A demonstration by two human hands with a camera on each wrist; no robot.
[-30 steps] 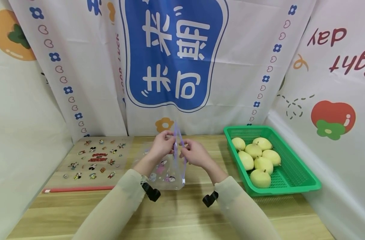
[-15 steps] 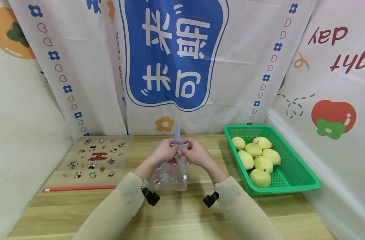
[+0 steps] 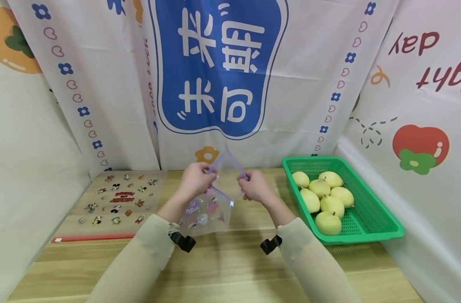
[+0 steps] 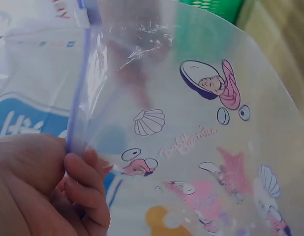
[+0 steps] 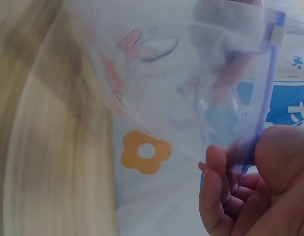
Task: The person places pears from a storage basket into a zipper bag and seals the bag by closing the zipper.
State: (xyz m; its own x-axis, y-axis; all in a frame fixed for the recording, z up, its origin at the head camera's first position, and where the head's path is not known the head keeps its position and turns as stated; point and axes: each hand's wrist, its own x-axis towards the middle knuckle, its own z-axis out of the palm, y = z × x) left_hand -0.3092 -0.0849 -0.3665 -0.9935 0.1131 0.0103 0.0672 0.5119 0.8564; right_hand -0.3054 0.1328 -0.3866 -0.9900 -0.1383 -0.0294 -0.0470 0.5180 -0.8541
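A clear zip bag (image 3: 204, 212) with pink and purple cartoon prints hangs between my hands over the middle of the table. Its purple zip edges spread apart in a diamond shape, so the mouth gapes. My left hand (image 3: 196, 181) pinches one zip edge, and my right hand (image 3: 258, 187) pinches the opposite one. The left wrist view shows thumb and fingers on the purple strip, with the printed film (image 4: 206, 123) stretching away to the right. A white slider (image 3: 231, 204) sits at the near corner of the zip.
To the left, another clear bag (image 3: 117, 202) with cartoon prints and a red zip lies flat on the wooden table (image 3: 223, 269). On the right stands a green plastic basket (image 3: 370, 202) holding several pale yellow pears (image 3: 332, 206). Printed white cloth (image 3: 302, 84) hangs behind.
My hands were close together at the bag's top. They have moved apart, left hand leftward and right hand rightward, and the bag's mouth has spread open between them.
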